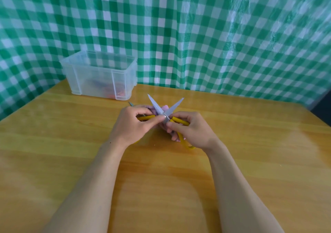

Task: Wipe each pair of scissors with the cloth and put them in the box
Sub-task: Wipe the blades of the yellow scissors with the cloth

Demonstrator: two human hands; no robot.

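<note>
Held the yellow-handled scissors (165,116) wide open just above the table (250,161), blades fanned in a V away from the grip, tips toward the green-checked backdrop (215,36). Pinched one handle close to the pivot with the left hand (132,125), thumb and fingers curled on it, and gripped the other handle likewise with the right hand (191,130). Probably spread them so to bare both inner blade faces for wiping. Had the pink cloth (166,107) bunched right behind the grip, under the blades and against the left fingers; could not tell the holding hand. Noticed a second blade tip (130,104) poking out just beyond the left hand, the rest hidden. Found the clear box (95,78) well beyond the grip and to its left, lidless, handy for dropping off. Made out blurred red-orange and blue shapes through its wall, likely scissors already stowed, though too hazy for certainty.
</note>
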